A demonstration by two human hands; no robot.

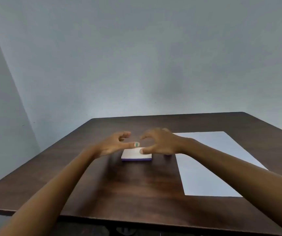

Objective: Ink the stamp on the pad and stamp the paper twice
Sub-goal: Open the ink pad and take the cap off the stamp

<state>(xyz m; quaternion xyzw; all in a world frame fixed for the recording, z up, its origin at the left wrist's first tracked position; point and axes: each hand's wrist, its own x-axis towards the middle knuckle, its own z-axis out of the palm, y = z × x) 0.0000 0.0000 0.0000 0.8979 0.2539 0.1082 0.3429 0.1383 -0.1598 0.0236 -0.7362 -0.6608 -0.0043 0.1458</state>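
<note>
A flat ink pad case (133,155), white on top with a purple base, lies closed on the dark wooden table (136,184). My left hand (114,144) hovers over its left end, fingers curled and apart, holding nothing. My right hand (160,142) is over its right end, fingers spread, thumb tip resting on or just above the white lid. A white sheet of paper (210,162) lies flat to the right, partly under my right forearm. A small object (167,155) peeks out beneath my right hand at the paper's edge; it is mostly hidden.
The table stands against a plain grey wall (136,65). Its near edge runs across the bottom of the view, with dark floor below.
</note>
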